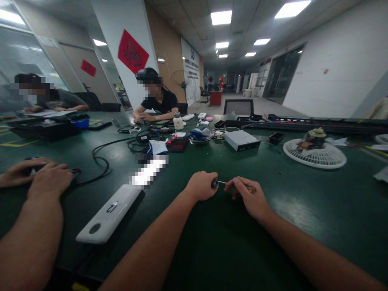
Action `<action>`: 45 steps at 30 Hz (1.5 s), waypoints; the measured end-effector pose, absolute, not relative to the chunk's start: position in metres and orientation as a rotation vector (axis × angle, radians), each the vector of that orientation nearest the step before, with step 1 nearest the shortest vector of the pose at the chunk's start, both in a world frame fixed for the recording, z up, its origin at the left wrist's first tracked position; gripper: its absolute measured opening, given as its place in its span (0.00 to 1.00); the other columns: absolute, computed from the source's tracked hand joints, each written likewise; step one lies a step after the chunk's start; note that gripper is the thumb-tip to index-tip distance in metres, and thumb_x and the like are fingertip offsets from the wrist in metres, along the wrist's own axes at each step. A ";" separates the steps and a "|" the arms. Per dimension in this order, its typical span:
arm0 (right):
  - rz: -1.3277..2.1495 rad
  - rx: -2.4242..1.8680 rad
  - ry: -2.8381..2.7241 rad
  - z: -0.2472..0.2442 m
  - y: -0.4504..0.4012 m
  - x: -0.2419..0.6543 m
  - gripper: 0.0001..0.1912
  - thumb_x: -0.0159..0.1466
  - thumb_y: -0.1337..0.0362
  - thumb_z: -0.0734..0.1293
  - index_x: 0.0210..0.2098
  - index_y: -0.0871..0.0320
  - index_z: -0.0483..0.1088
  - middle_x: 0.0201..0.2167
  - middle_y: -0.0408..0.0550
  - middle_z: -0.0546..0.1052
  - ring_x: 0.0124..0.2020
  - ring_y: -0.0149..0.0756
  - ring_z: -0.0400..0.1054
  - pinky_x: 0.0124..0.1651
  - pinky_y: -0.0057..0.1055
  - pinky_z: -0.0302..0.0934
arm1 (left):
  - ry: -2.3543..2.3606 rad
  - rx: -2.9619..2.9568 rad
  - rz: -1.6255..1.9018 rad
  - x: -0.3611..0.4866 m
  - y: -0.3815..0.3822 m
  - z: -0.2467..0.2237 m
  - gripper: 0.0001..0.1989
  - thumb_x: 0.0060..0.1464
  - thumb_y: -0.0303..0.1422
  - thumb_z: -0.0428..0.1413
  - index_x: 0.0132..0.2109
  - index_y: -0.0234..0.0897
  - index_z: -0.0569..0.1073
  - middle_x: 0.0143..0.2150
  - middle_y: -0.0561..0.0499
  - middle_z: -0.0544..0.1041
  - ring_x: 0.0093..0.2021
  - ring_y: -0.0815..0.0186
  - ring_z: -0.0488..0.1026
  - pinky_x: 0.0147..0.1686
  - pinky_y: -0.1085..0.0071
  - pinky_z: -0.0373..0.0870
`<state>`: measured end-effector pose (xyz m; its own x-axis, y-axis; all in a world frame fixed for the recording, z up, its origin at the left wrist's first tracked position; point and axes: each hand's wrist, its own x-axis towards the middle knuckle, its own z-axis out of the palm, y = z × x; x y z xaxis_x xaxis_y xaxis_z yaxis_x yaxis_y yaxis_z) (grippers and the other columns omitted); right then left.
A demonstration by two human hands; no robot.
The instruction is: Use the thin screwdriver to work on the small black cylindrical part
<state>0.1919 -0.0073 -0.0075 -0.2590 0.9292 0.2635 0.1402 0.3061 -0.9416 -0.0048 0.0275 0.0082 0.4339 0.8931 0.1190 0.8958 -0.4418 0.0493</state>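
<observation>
Above the green table, my left hand (201,186) is closed around a small dark cylindrical part (215,183), its round end facing right. Most of that part is hidden by the fingers. My right hand (247,196) is closed on a screwdriver (222,183); a bit of its brownish handle shows behind the fingers. The thin metal shaft points left and meets the round end of the dark part. Whether its tip sits inside or only touches cannot be made out.
A co-worker's hands (50,178) work at the left edge, near a black cable (101,147). A white device marked 12 (106,214) lies left of my forearm. Beyond are a grey box-shaped drive (241,140), a white fan grille (327,159) and a bottle (178,121).
</observation>
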 end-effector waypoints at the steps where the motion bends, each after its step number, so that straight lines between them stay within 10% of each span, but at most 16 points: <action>1: 1.071 -0.968 -1.651 -0.007 -0.007 0.193 0.22 0.70 0.50 0.60 0.38 0.60 0.77 0.35 0.50 0.80 0.28 0.33 0.70 0.31 0.30 0.65 | -1.639 -2.641 -0.181 -0.005 0.027 0.009 0.07 0.54 0.36 0.53 0.40 0.41 0.73 0.34 0.48 0.77 0.35 0.58 0.76 0.33 0.68 0.67; 16: 1.036 -0.982 -1.502 -0.007 -0.014 0.195 0.27 0.71 0.49 0.57 0.26 0.59 0.74 0.22 0.48 0.76 0.26 0.35 0.71 0.28 0.30 0.62 | -1.724 -2.734 -0.176 -0.004 0.025 0.009 0.06 0.54 0.37 0.54 0.39 0.43 0.72 0.34 0.50 0.76 0.34 0.61 0.74 0.31 0.68 0.66; 20: 0.949 -1.133 -1.390 -0.013 -0.010 0.202 0.25 0.70 0.46 0.56 0.37 0.58 0.75 0.17 0.44 0.71 0.18 0.35 0.67 0.21 0.30 0.56 | -1.840 -2.689 -0.280 -0.004 0.028 0.007 0.08 0.55 0.41 0.54 0.40 0.44 0.73 0.35 0.50 0.77 0.35 0.60 0.74 0.31 0.68 0.66; 26: 0.630 -1.317 -1.947 -0.009 -0.007 0.191 0.10 0.61 0.55 0.71 0.36 0.54 0.73 0.35 0.48 0.77 0.37 0.44 0.71 0.38 0.38 0.63 | -1.872 -2.630 -0.287 -0.002 0.024 0.010 0.14 0.55 0.46 0.53 0.40 0.43 0.72 0.34 0.48 0.77 0.35 0.57 0.75 0.33 0.65 0.70; 32: 0.646 -1.305 -2.100 -0.008 -0.009 0.188 0.02 0.60 0.65 0.68 0.34 0.53 0.70 0.34 0.45 0.77 0.36 0.41 0.72 0.37 0.36 0.64 | -1.814 -2.675 -0.227 0.001 0.019 0.013 0.14 0.54 0.45 0.53 0.43 0.42 0.71 0.36 0.47 0.77 0.36 0.56 0.76 0.33 0.64 0.71; 45: 0.904 -1.105 -1.660 -0.010 -0.005 0.190 0.09 0.60 0.69 0.68 0.31 0.55 0.62 0.36 0.46 0.78 0.40 0.39 0.75 0.44 0.35 0.67 | -1.583 -2.841 -0.402 0.001 0.019 0.004 0.11 0.54 0.43 0.54 0.40 0.43 0.68 0.32 0.52 0.76 0.32 0.60 0.74 0.27 0.69 0.61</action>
<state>0.1897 -0.0052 -0.0102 -0.1772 0.9409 0.2887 0.2680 0.3284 -0.9057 0.0011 0.0194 0.0039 0.5055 0.8503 0.1466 0.8171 -0.5263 0.2352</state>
